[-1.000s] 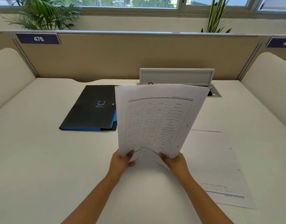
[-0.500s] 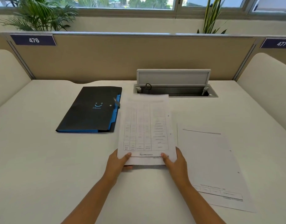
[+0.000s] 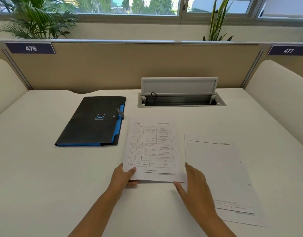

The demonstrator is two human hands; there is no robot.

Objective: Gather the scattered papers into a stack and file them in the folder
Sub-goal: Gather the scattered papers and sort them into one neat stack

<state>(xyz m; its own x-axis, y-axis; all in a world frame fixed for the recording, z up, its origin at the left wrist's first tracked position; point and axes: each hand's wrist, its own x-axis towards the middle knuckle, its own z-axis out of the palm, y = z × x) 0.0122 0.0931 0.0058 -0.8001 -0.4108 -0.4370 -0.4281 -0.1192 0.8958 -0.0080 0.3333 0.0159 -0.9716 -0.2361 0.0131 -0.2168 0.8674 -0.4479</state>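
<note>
A stack of papers (image 3: 152,147) with a printed table on top lies flat on the white desk (image 3: 36,168), in front of me. My left hand (image 3: 124,177) pinches its near left corner, thumb on top. My right hand (image 3: 195,183) is off the stack, fingers straight, at its near right corner and over the left edge of a loose sheet (image 3: 219,170) that lies to the right. A shut black folder (image 3: 94,122) with blue edges lies at the back left of the stack.
An open cable hatch (image 3: 180,100) with its lid raised is set into the desk behind the papers. A beige partition (image 3: 113,69) closes the back, with padded side panels left and right. Plants stand behind it.
The stack, held upright in both hands a second ago, was laid flat on the desk. My right hand has now let go of it and moved right toward the loose sheet.
</note>
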